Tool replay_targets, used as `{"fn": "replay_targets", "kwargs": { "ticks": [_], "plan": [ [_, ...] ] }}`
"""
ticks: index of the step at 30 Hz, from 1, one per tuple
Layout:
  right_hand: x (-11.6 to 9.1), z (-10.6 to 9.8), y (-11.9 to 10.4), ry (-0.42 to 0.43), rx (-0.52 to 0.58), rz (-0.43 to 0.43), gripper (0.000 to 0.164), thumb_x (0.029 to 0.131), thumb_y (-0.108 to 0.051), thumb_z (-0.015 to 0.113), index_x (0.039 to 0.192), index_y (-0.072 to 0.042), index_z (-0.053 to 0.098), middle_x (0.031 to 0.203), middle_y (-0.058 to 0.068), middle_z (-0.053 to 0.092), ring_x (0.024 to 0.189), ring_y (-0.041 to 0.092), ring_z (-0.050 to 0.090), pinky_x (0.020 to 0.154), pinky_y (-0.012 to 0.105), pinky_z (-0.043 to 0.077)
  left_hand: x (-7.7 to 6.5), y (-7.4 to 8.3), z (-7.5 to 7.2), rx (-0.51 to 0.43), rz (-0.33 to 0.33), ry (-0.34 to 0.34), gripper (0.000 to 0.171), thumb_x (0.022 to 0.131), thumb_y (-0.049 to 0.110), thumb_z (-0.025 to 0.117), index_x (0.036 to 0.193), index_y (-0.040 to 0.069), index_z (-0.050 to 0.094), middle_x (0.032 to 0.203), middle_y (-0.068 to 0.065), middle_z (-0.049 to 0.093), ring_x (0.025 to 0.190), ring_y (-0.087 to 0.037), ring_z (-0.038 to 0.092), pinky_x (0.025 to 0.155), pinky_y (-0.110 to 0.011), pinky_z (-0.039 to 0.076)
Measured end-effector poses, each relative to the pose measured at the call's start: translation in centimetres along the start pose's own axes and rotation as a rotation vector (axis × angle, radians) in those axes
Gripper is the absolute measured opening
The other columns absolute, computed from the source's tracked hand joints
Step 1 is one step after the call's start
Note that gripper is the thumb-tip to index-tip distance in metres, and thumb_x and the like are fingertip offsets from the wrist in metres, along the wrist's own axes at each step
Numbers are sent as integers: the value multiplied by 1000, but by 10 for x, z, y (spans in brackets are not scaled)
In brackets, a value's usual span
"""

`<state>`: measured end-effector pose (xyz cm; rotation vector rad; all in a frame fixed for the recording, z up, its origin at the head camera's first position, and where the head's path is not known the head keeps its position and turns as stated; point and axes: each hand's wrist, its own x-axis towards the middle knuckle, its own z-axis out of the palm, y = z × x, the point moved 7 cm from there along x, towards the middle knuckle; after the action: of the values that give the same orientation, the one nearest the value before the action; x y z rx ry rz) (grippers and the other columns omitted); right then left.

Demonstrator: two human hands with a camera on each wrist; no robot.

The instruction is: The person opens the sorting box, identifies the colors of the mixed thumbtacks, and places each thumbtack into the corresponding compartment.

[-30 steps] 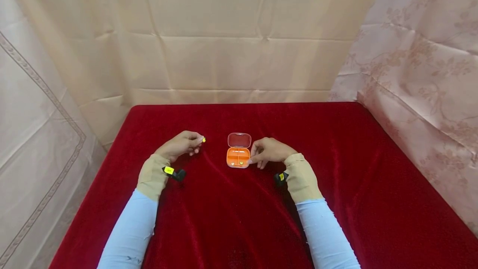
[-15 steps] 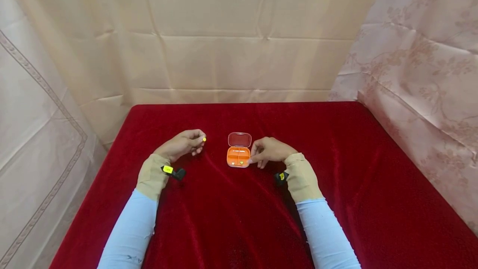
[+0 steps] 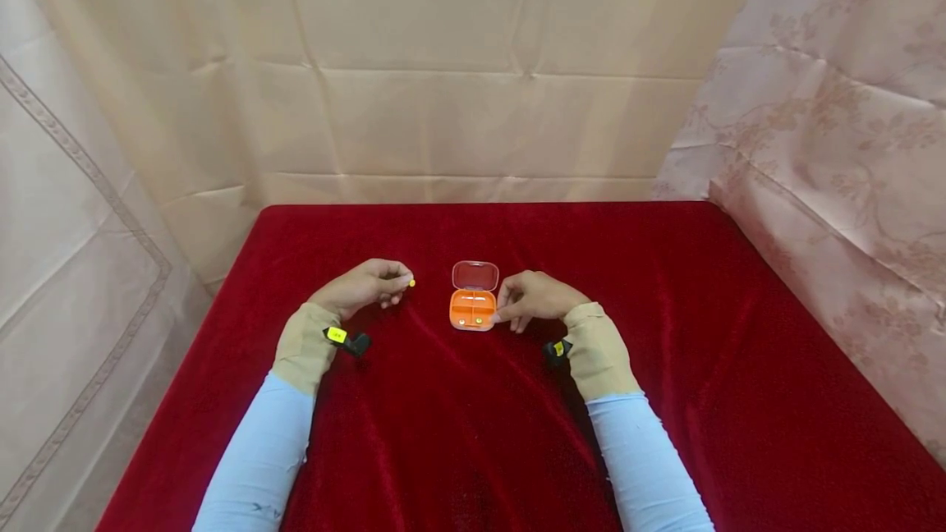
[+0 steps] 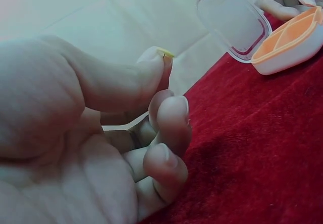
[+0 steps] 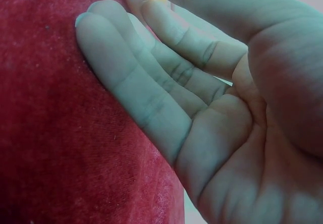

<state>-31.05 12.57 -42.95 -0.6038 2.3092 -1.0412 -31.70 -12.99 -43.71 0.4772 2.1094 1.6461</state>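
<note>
My left hand (image 3: 364,286) pinches a small yellow pill (image 3: 412,283) between thumb and forefinger, left of the pill box and above the cloth. In the left wrist view only the pill's thin edge (image 4: 165,52) shows past the thumb. The pill box (image 3: 473,299) has an orange divided inside and a white outer wall. Its clear lid (image 3: 475,276) stands open at the back. One small pill (image 3: 462,322) lies in the front left compartment and another (image 3: 479,320) in the front right. My right hand (image 3: 545,297) grips the box's right side with thumb and fingertips.
Red velvet cloth (image 3: 458,433) covers the table under both arms. A beige curtain (image 3: 473,105) hangs behind the table, with a patterned curtain (image 3: 835,146) on the right and a pale one (image 3: 66,269) on the left.
My left hand has shifted slightly right, carrying the yellow pill a little closer to the box. My right hand keeps its hold on the box without visible movement.
</note>
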Motion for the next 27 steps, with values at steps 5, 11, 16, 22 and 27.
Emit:
{"fn": "replay_targets", "kwargs": {
  "ticks": [5, 11, 16, 22, 27],
  "plan": [
    [1, 0, 2, -2, 4, -5, 23, 83, -18, 78, 92, -2, 64, 85, 12, 65, 68, 25, 67, 64, 36, 55, 1, 0, 3, 41, 0, -1, 39, 100, 26, 57, 106, -13, 56, 78, -10, 49, 73, -20, 49, 62, -28, 42],
    [1, 0, 1, -6, 8, -12, 25, 83, -19, 78, 92, -2, 64, 85, 12, 65, 69, 25, 67, 64, 36, 55, 1, 3, 6, 65, -2, 9, 37, 100, 26, 57, 107, -10, 59, 78, -11, 50, 73, -22, 50, 62, -29, 42],
    [0, 0, 0, -3, 3, -13, 27, 83, -21, 78, 93, -1, 63, 84, 14, 66, 69, 27, 67, 65, 37, 55, 3, 3, 8, 70, 5, 7, 34, 100, 23, 58, 108, -9, 61, 79, -10, 52, 72, -21, 50, 61, -29, 42],
    [0, -1, 1, 1, -5, -7, 25, 83, -21, 78, 92, -2, 64, 84, 12, 66, 69, 25, 67, 64, 35, 55, 6, 4, 13, 70, 26, -7, 34, 99, 23, 58, 107, -10, 61, 79, -10, 53, 69, -20, 50, 60, -29, 43],
    [0, 0, 0, -1, -8, -7, 25, 83, -21, 78, 92, -3, 64, 84, 12, 66, 68, 25, 68, 64, 35, 55, 8, 4, 16, 72, 24, -16, 35, 100, 24, 58, 107, -10, 61, 80, -12, 53, 69, -20, 50, 60, -29, 43]
  ]
}}
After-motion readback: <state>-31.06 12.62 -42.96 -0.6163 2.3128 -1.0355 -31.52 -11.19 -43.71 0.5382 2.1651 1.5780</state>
